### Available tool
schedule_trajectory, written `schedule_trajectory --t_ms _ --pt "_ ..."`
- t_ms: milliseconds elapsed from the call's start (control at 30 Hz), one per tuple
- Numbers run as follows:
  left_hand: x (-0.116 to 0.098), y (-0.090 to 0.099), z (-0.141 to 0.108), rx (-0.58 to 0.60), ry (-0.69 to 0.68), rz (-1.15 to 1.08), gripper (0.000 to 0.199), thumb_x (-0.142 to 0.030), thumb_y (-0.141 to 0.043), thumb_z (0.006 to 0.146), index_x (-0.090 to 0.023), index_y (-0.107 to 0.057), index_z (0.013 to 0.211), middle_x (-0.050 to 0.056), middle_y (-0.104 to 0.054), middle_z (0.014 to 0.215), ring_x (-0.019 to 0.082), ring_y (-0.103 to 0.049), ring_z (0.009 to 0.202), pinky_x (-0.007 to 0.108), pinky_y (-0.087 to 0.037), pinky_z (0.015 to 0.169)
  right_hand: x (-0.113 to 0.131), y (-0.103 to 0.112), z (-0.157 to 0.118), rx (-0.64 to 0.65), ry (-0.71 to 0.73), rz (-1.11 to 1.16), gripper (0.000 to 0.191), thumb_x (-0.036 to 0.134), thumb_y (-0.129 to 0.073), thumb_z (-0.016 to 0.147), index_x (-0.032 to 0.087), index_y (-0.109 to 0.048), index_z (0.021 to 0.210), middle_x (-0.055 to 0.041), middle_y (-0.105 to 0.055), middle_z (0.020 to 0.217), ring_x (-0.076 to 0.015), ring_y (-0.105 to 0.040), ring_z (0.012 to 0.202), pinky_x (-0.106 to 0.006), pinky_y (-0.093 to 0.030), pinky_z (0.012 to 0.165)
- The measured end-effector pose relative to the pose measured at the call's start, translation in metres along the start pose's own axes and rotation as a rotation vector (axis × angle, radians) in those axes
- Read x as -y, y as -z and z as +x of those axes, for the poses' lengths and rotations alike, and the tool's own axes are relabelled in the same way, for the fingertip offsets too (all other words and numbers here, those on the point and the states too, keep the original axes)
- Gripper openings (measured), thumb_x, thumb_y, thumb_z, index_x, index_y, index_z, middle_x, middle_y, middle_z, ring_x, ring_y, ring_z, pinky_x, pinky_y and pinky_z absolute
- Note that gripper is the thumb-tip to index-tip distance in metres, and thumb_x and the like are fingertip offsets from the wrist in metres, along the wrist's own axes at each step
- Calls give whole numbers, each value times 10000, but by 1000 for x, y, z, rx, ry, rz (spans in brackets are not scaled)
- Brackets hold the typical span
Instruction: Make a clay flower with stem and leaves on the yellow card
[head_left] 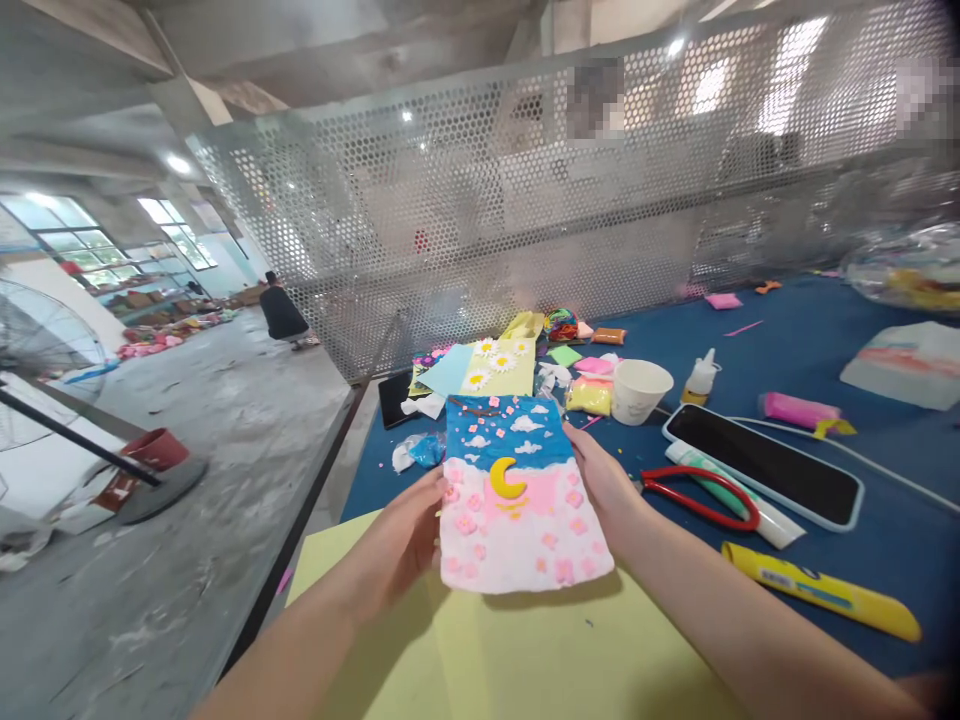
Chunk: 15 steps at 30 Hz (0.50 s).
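Between my two hands is a clay picture (517, 500), tilted up above a pale yellow sheet (540, 660). Its upper part is blue with white clouds and small pink blossoms; below it turns pink and white, with a yellow crescent moon near the middle. My left hand (416, 520) grips the left edge, its fingertips partly hidden behind the picture. On the opposite edge, my right hand (604, 480) is closed with the fingers tucked out of sight behind it.
Right of the picture lie red-handled pliers (705, 490), a phone (765, 460), a tube (772, 520) and a yellow cutter (817, 590). Behind it stand a white paper cup (641, 390), a glue bottle (701, 378) and a daisy card (502, 368). A perforated metal screen (480, 220) borders the table.
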<state>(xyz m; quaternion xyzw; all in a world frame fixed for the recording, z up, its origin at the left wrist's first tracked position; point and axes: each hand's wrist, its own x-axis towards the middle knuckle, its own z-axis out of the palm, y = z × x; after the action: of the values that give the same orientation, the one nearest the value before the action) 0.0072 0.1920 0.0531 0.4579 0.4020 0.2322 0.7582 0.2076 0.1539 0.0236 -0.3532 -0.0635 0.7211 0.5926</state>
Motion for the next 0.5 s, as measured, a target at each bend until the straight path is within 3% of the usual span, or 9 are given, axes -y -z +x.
schedule_trajectory --t_ms 133,233,400,500 --pt "0 3 4 31 80 -103 465 -359 -612 868 -165 -578 1289 117 -635 1297 308 -570 1235 390 -512 971 0 -3 -1 95 34 12 371 479 -533 825 195 -721 971 -80 -769 960 -282 -723 915 -434 -540 859" --pt "-6 10 7 7 92 -130 479 -333 -593 870 -144 -561 1309 118 -647 1279 306 -589 1211 393 -511 979 -1 0 5 106 141 5 360 461 -538 817 215 -699 1026 -60 -753 1024 -266 -705 946 -409 -538 827" --pt "-45 9 40 -54 2 -100 439 -268 -539 859 -106 -566 1265 146 -692 1184 290 -674 1067 369 -570 864 3 10 15 -309 450 79 352 368 -616 755 247 -611 1085 -7 -696 1042 -192 -648 938 -281 -506 685" --pt "-73 -6 86 -78 -64 -1 323 -253 -546 841 -103 -629 1115 146 -725 1070 263 -712 919 342 -602 729 9 15 16 -365 686 164 348 329 -637 714 235 -592 1046 12 -663 961 -148 -622 881 -240 -478 666"
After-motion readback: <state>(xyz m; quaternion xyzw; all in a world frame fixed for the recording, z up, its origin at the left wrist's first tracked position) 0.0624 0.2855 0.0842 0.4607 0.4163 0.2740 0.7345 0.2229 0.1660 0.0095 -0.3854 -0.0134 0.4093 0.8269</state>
